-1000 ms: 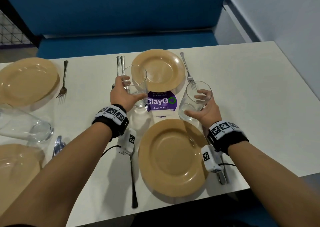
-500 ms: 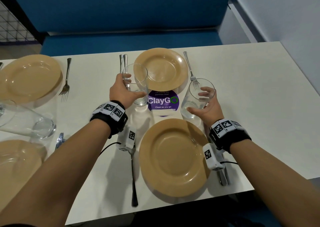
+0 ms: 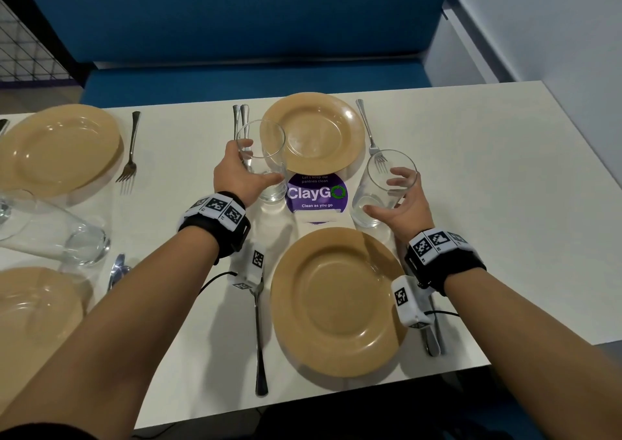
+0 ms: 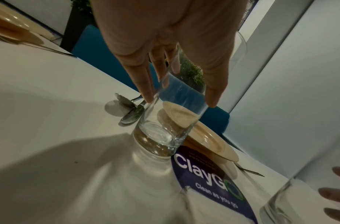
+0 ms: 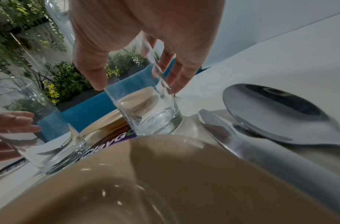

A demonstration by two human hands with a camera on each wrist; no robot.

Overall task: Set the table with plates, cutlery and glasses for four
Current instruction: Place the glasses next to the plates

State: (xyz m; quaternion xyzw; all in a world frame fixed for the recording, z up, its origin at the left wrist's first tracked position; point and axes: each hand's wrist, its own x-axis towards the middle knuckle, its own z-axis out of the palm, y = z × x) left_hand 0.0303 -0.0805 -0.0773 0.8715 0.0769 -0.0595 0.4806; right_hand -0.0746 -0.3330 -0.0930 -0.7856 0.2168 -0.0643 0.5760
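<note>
Our left hand (image 3: 235, 177) wraps the left glass (image 3: 266, 157), upright on the table (image 3: 471, 170) beside the far plate (image 3: 319, 133); our right hand (image 3: 404, 207) spreads loosely round the right glass (image 3: 377, 190), upright just ahead.

near-left plate (image 3: 33, 315) cut by the frame edge, utensil (image 3: 258, 338) head hidden under wrist camera (image 3: 250, 264)

**Readable text: one round purple sticker (image 3: 315, 193) on the table (image 3: 488, 170).**
From the top it reads "Let's keep our pantries clean" in small type, then "ClayGO" in large white letters with a green ring as the O, then "Clean as you go". The left wrist view shows "ClayG" and "Clean as you go"; the right wrist view shows only "ClayG". Both wristbands (image 3: 215, 208) bear black-and-white square code marks.
</note>
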